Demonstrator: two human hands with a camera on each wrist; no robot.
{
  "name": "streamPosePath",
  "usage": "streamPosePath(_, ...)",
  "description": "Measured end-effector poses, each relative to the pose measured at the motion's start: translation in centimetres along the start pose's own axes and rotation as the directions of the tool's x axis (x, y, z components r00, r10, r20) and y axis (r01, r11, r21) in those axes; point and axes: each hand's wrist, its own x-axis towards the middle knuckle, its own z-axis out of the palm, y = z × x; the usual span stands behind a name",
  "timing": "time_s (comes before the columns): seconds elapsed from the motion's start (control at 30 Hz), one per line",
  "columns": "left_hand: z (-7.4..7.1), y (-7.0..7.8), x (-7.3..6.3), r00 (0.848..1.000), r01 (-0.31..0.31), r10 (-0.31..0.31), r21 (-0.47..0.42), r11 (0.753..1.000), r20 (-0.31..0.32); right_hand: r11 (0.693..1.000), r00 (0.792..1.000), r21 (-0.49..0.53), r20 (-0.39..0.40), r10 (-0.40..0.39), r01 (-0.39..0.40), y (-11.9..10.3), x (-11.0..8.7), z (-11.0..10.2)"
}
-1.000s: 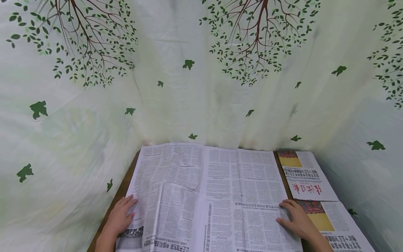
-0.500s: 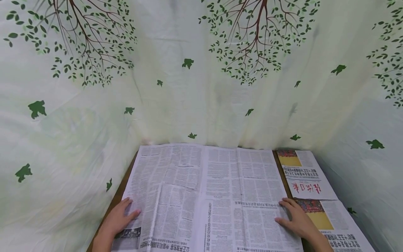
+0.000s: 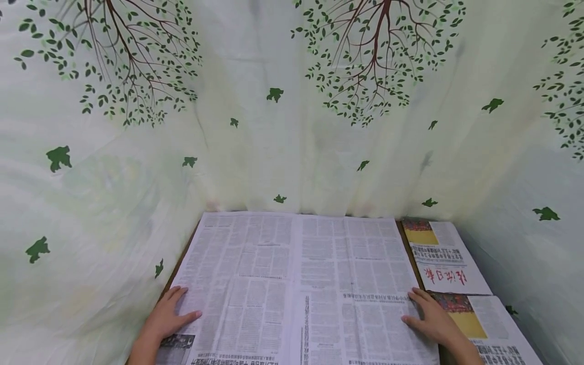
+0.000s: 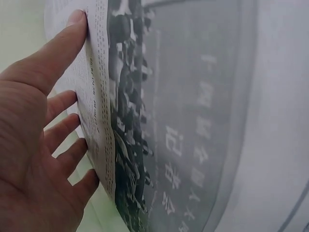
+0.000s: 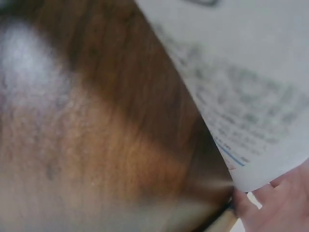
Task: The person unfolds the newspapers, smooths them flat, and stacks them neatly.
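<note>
A large newspaper (image 3: 319,263) lies spread open on a brown table, its centre fold running front to back. At its left edge rests my left hand (image 3: 165,315), thumb pointing inward over the page and fingers spread. The left wrist view shows that hand (image 4: 41,140) with its fingertips against the newspaper (image 4: 96,96), beside a printed photo of a crowd. On the right edge lies my right hand (image 3: 433,319), fingers extended and thumb on the page. Only part of the right hand (image 5: 282,205) shows in the right wrist view, at a paper corner.
Two folded newspapers lie along the right side, a farther one (image 3: 449,258) with a red title and a nearer one (image 3: 495,324). A strip of wooden table (image 3: 410,253) shows between them and the spread sheet. A leaf-patterned curtain (image 3: 319,152) surrounds the table.
The creased, bulging left page has flattened, and its left edge has shifted outward. My left hand has moved slightly left with it. The right hand stays at the right edge.
</note>
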Motion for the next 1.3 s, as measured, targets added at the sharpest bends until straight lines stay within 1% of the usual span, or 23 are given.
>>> streamPosePath(0.07, 0.0, -0.4, 0.1, 1.000, -0.001, 0.001, -0.006, 1.000, 0.004, 1.000, 1.000, -0.008, 0.007, 0.009, -0.009, 0.0, 0.0, 0.0)
streamPosePath(0.17, -0.1, -0.8, 0.4, 1.000, -0.004, 0.004, -0.021, 1.000, 0.007, 1.000, 1.000, -0.025, -0.006, 0.006, -0.006, 0.0, 0.0, 0.0)
streamPosePath(0.4, -0.9, -0.9, 1.2, 0.999, 0.028, -0.025, -0.060, 0.998, 0.048, 1.000, 1.000, -0.031, -0.019, -0.001, 0.000, -1.0, 0.3, -0.2)
streamPosePath(0.57, -1.3, -1.1, 1.6, 0.998, 0.046, -0.042, -0.070, 0.996, 0.057, 0.999, 1.000, -0.048, -0.024, -0.005, 0.004, -1.6, 0.3, 0.0)
streamPosePath(0.73, -1.7, -1.0, 1.5, 0.996, 0.071, -0.067, -0.070, 0.995, 0.067, 0.998, 1.000, -0.065, -0.020, 0.006, -0.007, -2.1, 0.2, 0.0)
streamPosePath(0.9, -2.0, -0.9, 1.2, 0.995, 0.085, -0.080, -0.076, 0.993, 0.062, 0.997, 1.000, -0.082, -0.013, 0.015, -0.016, -2.0, 0.3, 0.3)
streamPosePath(0.97, -2.0, -0.8, 1.2, 0.993, 0.101, -0.095, -0.088, 0.991, 0.063, 0.996, 1.000, -0.083, -0.009, 0.020, -0.021, -1.9, 0.3, 0.4)
streamPosePath(1.13, -1.7, -0.8, 1.7, 0.992, 0.107, -0.099, -0.104, 0.989, 0.076, 0.996, 1.000, -0.088, -0.011, 0.027, -0.028, -1.7, 0.1, 0.1)
streamPosePath(1.2, -1.5, -0.9, 2.0, 0.993, 0.101, -0.092, -0.110, 0.989, 0.080, 0.995, 1.000, -0.093, -0.020, 0.020, -0.022, -1.6, 0.2, 0.0)
streamPosePath(1.3, -1.3, -1.0, 2.1, 0.990, 0.116, -0.105, -0.122, 0.986, 0.093, 0.995, 0.999, -0.099, -0.036, 0.004, -0.008, -1.5, 0.2, 0.1)
